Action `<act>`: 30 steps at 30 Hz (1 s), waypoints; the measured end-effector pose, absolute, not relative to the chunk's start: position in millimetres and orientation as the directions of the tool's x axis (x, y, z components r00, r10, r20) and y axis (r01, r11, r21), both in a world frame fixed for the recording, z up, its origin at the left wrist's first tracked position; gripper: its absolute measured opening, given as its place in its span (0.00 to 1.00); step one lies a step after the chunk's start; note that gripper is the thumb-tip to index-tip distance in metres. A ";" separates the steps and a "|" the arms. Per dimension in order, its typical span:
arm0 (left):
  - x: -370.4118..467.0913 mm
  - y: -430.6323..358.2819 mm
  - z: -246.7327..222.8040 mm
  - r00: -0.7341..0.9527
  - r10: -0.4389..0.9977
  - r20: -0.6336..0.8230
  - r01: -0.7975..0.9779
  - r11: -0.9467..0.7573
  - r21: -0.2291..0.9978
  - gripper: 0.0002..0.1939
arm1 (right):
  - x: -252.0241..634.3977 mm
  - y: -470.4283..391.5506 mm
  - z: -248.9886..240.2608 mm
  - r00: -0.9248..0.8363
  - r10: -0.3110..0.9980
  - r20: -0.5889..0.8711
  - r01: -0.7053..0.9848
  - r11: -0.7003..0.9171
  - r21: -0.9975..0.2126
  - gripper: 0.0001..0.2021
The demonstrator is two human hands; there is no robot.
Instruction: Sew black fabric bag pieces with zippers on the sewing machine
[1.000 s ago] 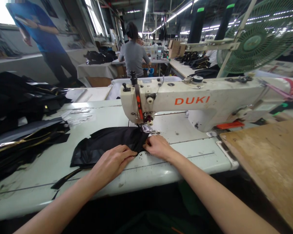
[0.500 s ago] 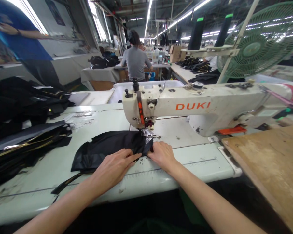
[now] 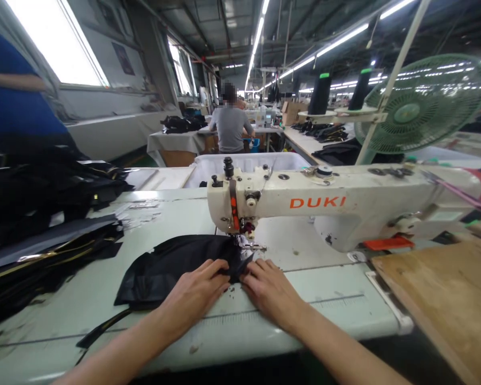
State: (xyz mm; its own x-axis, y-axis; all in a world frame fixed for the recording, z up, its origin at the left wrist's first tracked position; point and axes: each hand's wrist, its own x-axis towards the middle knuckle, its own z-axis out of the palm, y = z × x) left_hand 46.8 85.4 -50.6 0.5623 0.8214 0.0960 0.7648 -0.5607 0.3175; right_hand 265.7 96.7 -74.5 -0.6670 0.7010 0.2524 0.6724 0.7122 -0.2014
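A black fabric piece (image 3: 176, 264) lies on the pale table, its right end under the presser foot of the white sewing machine (image 3: 276, 206). My left hand (image 3: 200, 286) rests over its near edge, thumb and fingers closed on the cloth just left of the needle area. Opposite it, my right hand (image 3: 266, 289) pinches the fabric's right corner, close in front of the foot. A narrow black strip with a gold line (image 3: 104, 327) trails from the piece toward the table's front edge. The needle tip itself is too small to make out.
Stacks of black cut pieces (image 3: 52, 251) cover the table's left side. A wooden board (image 3: 444, 305) lies at the right, a green fan (image 3: 420, 104) and thread cones (image 3: 319, 95) behind. One person (image 3: 230, 125) sits ahead; another in blue (image 3: 20, 101) stands left.
The view has tilted up, so the scene sits lower. My right-hand fingers have shifted and now lie more over the fabric's corner. The person in blue has moved left, partly out of view.
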 end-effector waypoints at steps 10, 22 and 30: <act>50.6 111.3 -60.0 0.368 0.920 0.132 0.832 -0.390 0.395 0.03 | 266.7 95.5 -91.1 -0.725 0.603 0.332 0.596 0.791 -0.137 0.08; 44.6 107.4 -70.3 0.370 0.870 0.327 0.811 -0.474 0.343 0.09 | 263.8 96.2 -94.7 -0.695 0.604 0.390 0.619 0.778 -0.103 0.12; 41.1 91.2 -67.7 0.627 0.683 0.374 0.629 -0.728 0.274 0.13 | 263.4 95.7 -93.8 -0.674 0.615 0.411 0.626 0.770 -0.125 0.12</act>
State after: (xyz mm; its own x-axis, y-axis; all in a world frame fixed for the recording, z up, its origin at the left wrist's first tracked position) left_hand 41.1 91.2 -67.7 0.6273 0.6829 0.3742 0.6285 -0.7277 0.2744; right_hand 263.4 95.7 -93.8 -0.6736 0.6145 0.4105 0.6262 0.7697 -0.1247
